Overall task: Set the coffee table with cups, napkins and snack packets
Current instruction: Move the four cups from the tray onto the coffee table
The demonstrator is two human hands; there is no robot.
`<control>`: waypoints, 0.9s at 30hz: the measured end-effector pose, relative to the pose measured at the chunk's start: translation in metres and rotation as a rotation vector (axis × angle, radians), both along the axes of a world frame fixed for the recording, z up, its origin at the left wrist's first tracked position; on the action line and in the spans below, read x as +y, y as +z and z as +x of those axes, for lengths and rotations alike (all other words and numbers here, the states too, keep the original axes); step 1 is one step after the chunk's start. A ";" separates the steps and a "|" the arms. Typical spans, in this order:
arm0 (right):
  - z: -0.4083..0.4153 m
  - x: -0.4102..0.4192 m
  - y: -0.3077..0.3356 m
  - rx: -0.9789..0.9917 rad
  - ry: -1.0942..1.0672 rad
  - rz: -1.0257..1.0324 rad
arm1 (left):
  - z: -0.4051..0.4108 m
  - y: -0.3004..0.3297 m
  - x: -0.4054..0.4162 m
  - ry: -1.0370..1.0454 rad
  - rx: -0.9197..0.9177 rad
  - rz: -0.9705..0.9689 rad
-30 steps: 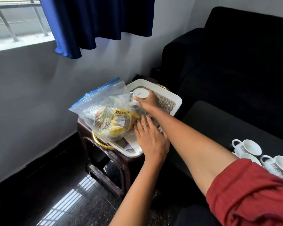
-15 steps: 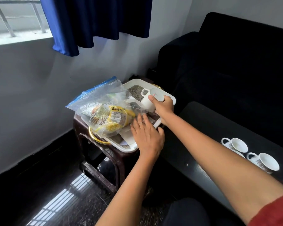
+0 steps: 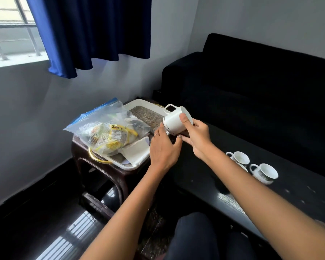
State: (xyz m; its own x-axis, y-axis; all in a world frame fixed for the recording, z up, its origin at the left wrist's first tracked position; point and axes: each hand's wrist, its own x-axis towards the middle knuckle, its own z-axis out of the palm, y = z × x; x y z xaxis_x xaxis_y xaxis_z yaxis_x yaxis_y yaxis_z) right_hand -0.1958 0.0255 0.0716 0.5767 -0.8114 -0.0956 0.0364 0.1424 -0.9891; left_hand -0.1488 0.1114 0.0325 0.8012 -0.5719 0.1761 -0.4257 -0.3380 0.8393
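Observation:
My right hand [image 3: 196, 136] grips a white cup [image 3: 174, 120], tilted on its side with its handle pointing up, just past the right edge of the white tray [image 3: 134, 162]. My left hand [image 3: 163, 147] is right beside it, its fingertips touching the cup's rim; whether they curl round it is hard to tell. In the tray lies a clear zip bag of snack packets [image 3: 109, 134] with a folded white napkin [image 3: 135, 152] in front of it. Two or three white cups [image 3: 264, 172] stand upright on the dark coffee table [image 3: 204, 177] at the right.
The tray sits on a dark brown stool [image 3: 101, 169] against the grey wall. A black sofa [image 3: 251, 94] runs behind the coffee table. A blue curtain [image 3: 94, 32] hangs over the window at top left. My knees [image 3: 195, 237] are at the bottom.
My right hand has lifted the cup out of the tray and carried it right, toward the coffee table, tipping it. My left hand left the tray's edge and came up to the cup.

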 end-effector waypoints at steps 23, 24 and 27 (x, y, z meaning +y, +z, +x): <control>-0.149 -0.024 -0.024 -0.067 -0.089 0.263 | -0.085 0.004 -0.031 -0.429 0.341 -0.228; -0.151 -0.024 -0.026 -0.046 -0.077 0.266 | -0.085 0.002 -0.032 -0.409 0.326 -0.224; -0.153 -0.022 -0.030 0.038 -0.073 0.262 | -0.084 -0.001 -0.033 -0.341 0.348 -0.198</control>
